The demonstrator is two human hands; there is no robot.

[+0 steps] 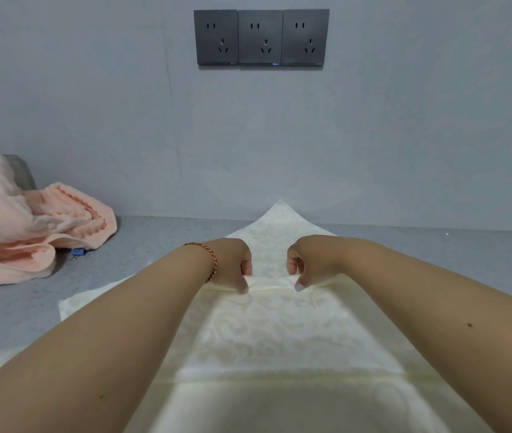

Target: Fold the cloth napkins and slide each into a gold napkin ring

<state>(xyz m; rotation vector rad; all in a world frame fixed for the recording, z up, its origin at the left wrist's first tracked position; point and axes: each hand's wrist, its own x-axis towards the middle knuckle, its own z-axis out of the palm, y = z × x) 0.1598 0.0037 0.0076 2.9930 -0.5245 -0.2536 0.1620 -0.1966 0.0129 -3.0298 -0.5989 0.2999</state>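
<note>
Napkin [279, 332] spread on worktop [155, 245]; left hand [233, 264] and right hand [307, 264] pinch one fold; folding barely begun, no ring visible.

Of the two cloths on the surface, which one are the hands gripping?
The cream patterned napkin spread at centre; the left hand and right hand both pinch a fold in it. The peach towel lies crumpled, untouched, far left.

Napkin [279, 332] spread mid-countertop [155, 242], far corner up the wall [92, 104]. L hand [233, 260] & R hand [307, 264] side by side on it. Towel [20, 226] at left edge, clip [77, 253] just beside. Sockets [261, 37] on wall behind.
</note>
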